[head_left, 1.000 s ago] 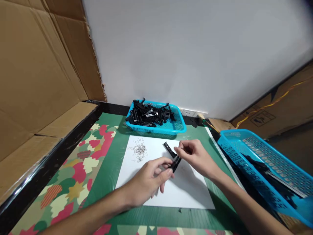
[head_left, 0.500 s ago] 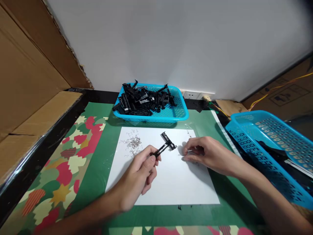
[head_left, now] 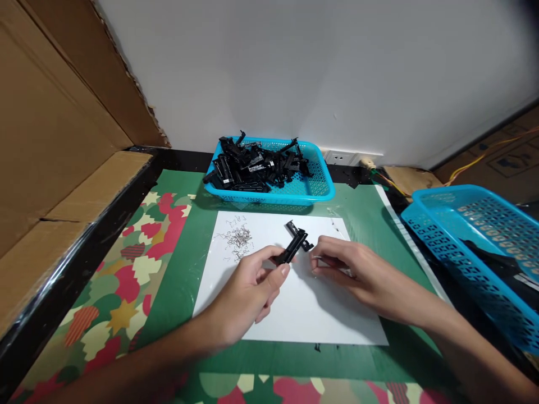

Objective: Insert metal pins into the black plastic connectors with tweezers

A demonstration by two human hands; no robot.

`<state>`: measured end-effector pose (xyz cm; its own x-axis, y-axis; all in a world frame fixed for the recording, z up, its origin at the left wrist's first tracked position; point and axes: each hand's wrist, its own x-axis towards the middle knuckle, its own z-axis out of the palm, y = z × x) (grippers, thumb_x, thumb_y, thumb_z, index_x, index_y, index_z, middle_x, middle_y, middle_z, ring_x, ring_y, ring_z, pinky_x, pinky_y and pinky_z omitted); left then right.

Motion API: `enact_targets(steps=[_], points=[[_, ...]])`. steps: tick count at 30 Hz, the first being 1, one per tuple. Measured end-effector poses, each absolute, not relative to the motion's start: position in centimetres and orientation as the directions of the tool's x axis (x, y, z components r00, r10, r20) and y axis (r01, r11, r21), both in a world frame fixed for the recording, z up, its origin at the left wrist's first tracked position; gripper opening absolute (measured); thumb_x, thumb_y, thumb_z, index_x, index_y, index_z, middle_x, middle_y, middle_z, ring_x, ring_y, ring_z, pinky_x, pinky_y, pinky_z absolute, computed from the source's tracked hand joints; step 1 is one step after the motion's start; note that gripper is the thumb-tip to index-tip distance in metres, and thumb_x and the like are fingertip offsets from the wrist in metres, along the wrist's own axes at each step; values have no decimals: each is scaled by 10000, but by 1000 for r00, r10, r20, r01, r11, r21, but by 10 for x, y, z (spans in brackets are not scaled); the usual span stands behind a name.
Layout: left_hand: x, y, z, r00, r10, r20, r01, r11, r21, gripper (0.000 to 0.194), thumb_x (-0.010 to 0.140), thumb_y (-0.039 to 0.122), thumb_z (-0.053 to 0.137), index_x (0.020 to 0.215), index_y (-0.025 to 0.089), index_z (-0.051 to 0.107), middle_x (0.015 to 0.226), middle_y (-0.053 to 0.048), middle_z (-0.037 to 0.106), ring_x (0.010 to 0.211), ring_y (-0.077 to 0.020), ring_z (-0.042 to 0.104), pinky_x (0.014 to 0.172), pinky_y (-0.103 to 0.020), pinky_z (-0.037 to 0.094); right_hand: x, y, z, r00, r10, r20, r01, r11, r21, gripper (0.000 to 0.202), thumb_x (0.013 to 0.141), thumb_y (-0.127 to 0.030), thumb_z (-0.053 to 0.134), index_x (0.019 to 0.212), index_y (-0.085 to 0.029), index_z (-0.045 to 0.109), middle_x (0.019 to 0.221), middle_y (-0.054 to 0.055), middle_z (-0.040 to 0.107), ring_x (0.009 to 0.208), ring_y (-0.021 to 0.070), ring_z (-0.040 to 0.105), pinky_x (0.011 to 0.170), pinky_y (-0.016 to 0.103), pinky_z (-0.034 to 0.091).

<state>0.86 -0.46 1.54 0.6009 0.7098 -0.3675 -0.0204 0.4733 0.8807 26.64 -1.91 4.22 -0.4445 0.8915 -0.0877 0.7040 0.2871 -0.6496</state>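
My left hand (head_left: pixel 256 286) is closed on one end of a black plastic part (head_left: pixel 293 246), holding it tilted above a white sheet (head_left: pixel 311 320). Just right of the part is my right hand (head_left: pixel 347 266), its thumb and forefinger pinched together; a thin, light sliver shows at the fingertips, too small to identify. Small bent metal wires (head_left: pixel 239 237) lie in a loose pile on the left of the sheet.
A blue basket (head_left: pixel 290 197) of black plastic parts stands behind the sheet, against the wall. Another blue basket (head_left: pixel 467 269) with dark items is at the right. Cardboard (head_left: pixel 63 185) borders the left; a wall socket (head_left: pixel 340 158) has a plug beside it.
The black part has turned in my left hand, now showing its broader side. My right hand has come closer to it, fingertips closing together. The whole view has shifted slightly.
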Motion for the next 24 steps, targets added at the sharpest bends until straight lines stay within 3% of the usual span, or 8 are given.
enact_targets(steps=[5, 9, 15, 24], points=[[7, -5, 10, 613, 717, -334, -29, 442, 897, 392, 1007, 527, 670, 1203, 205, 562, 602, 115, 431, 394, -42, 296, 377, -168, 243, 235, -31, 30, -358, 914, 191, 676, 395, -623, 130, 1087, -184, 522, 1044, -230, 636, 960, 45, 669, 782, 168, 623, 697, 287, 473], [8, -7, 10, 617, 702, -355, -25, 469, 883, 386, 1010, 552, 648, 1163, 213, 549, 589, 121, 402, 394, -44, 265, 376, -171, 204, 220, -37, 17, -338, 893, 297, 658, 450, -604, 139, 1078, -135, 523, 1088, -232, 623, 972, 40, 655, 775, 158, 631, 687, 277, 476], [8, -8, 11, 648, 678, -348, -36, 483, 875, 391, 1014, 578, 644, 1121, 219, 532, 618, 120, 325, 472, -59, 196, 403, -179, 165, 218, -38, 18, -311, 899, 310, 622, 439, -648, 134, 1077, -142, 536, 1070, -238, 629, 937, 37, 641, 754, 161, 615, 665, 277, 488], [5, -4, 8, 716, 630, -301, -78, 500, 862, 411, 1018, 570, 652, 1152, 202, 527, 718, 89, 331, 546, -67, 250, 461, -183, 151, 214, -39, 23, -205, 953, 223, 552, 301, -778, 150, 1095, -287, 566, 979, -237, 646, 814, 22, 616, 673, 157, 564, 586, 274, 458]])
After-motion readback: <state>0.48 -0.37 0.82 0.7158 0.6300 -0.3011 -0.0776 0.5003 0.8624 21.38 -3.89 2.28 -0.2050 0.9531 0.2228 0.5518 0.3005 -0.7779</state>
